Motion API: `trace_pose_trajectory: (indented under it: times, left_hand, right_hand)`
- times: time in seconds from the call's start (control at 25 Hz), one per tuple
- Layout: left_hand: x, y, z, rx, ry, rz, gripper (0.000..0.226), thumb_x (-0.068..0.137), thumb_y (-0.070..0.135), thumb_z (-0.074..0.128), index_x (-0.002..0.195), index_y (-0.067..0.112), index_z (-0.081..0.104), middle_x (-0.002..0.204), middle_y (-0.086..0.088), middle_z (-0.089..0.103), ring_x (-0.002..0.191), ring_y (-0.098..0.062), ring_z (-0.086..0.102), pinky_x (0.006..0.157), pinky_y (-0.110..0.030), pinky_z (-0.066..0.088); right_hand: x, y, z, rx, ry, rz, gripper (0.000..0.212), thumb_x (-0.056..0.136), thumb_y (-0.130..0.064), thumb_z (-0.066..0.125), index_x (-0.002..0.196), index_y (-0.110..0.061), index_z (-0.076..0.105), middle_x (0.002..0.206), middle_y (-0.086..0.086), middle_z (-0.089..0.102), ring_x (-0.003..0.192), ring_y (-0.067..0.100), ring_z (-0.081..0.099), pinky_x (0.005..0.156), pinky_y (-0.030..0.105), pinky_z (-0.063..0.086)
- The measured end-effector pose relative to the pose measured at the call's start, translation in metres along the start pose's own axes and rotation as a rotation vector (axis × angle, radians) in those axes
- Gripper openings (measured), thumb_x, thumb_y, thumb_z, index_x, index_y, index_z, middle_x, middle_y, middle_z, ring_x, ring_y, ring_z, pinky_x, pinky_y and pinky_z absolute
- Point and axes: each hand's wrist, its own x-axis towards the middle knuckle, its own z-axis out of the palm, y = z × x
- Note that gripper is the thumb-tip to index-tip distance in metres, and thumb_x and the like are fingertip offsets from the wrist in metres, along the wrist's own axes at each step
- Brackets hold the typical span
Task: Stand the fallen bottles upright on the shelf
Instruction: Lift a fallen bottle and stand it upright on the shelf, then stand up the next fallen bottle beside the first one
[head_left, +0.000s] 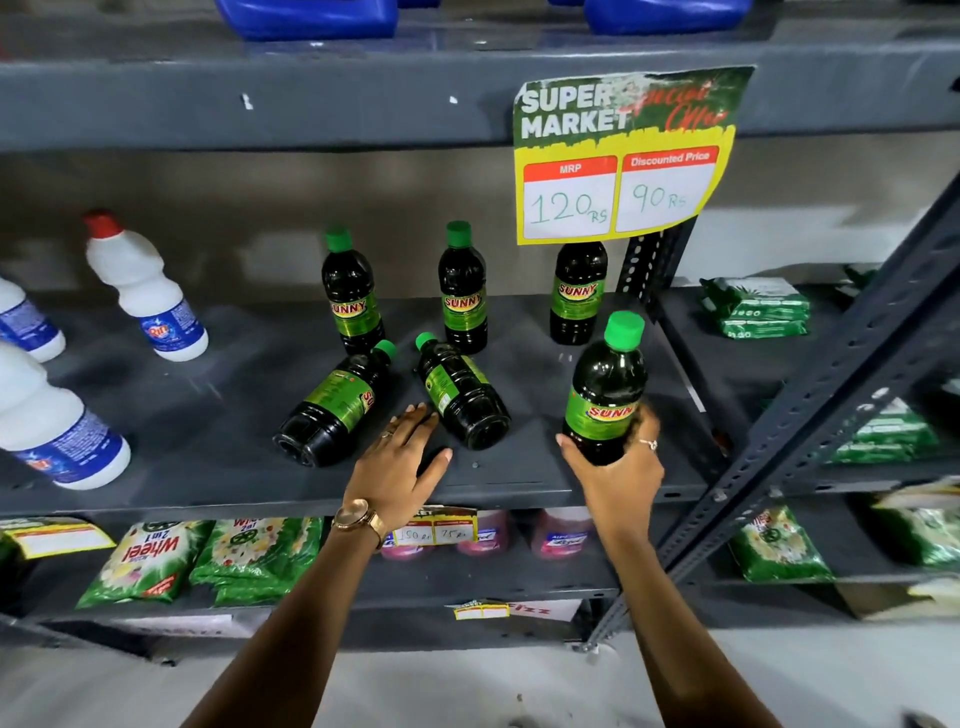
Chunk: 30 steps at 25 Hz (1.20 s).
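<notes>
Dark bottles with green caps and green Sunny labels sit on the grey shelf (218, 447). Three stand upright at the back: one on the left (352, 293), one in the middle (462, 288), one on the right (577, 293) partly behind a price sign. Two lie on their sides in front: the left fallen bottle (337, 408) and the right fallen bottle (462, 397). My right hand (618, 467) grips the base of another bottle (608, 395), held upright near the shelf's front right. My left hand (400, 457) is open, fingers spread, fingertips between the two fallen bottles.
White bleach bottles (143, 291) stand and lie at the shelf's left. A yellow and green price sign (623, 156) hangs from the upper shelf. A perforated metal upright (810, 415) slants across the right. Green detergent packs (150, 561) fill the shelf below.
</notes>
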Motion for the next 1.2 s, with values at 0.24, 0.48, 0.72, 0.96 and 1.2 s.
trace_pose_trajectory:
  times: [0.24,0.48,0.72,0.96,1.2]
  left_hand:
    - [0.000,0.004,-0.004,0.017,0.002,0.018,0.072,0.083,0.060,0.020,0.140,0.018,0.032,0.153,-0.006,0.030,0.140,-0.025,0.026,0.110,-0.042,0.031]
    - [0.001,0.001,-0.005,-0.040,-0.051,0.004,0.069,0.084,0.059,0.025,0.140,0.020,0.033,0.154,-0.005,0.027,0.142,-0.024,0.021,0.112,-0.043,0.028]
    - [-0.017,-0.011,-0.051,-0.287,0.023,0.129,0.058,0.087,0.055,0.039,0.135,0.024,0.041,0.146,0.002,0.040,0.137,-0.012,0.029,0.109,-0.035,0.031]
    - [0.018,-0.117,-0.104,-0.294,0.222,-0.018,0.042,0.089,0.035,0.048,0.126,0.017,0.051,0.131,-0.014,0.055,0.124,-0.028,0.048,0.101,-0.034,0.036]
    - [0.040,-0.196,-0.067,-0.183,-0.027,-0.150,0.051,0.090,0.032,0.050,0.131,0.003,0.042,0.139,-0.027,0.043,0.131,-0.041,0.037,0.112,-0.046,0.028]
  right_hand:
    - [-0.027,0.010,-0.017,0.005,0.005,0.002,0.087,0.064,-0.034,0.088,0.135,-0.020,0.039,0.124,0.008,0.063,0.111,0.021,0.060,0.099,0.037,0.049]
    - [-0.030,0.012,-0.013,0.021,0.003,0.017,0.095,0.065,-0.038,0.086,0.142,-0.021,0.033,0.137,0.009,0.055,0.124,0.022,0.054,0.105,0.045,0.046]
    - [-0.103,-0.009,-0.010,-0.116,0.146,-0.249,0.071,0.077,-0.052,0.070,0.131,-0.013,0.046,0.128,0.012,0.049,0.120,0.023,0.045,0.099,0.051,0.043]
    - [-0.031,-0.108,0.080,-0.530,-0.344,-0.092,0.087,0.071,-0.065,0.067,0.136,-0.010,0.046,0.136,0.013,0.048,0.125,0.035,0.043,0.102,0.047,0.038]
    - [0.035,-0.111,0.127,-0.445,-0.634,0.351,0.087,0.041,-0.065,0.076,0.112,-0.017,0.061,0.118,0.010,0.065,0.100,0.028,0.064,0.087,0.036,0.054]
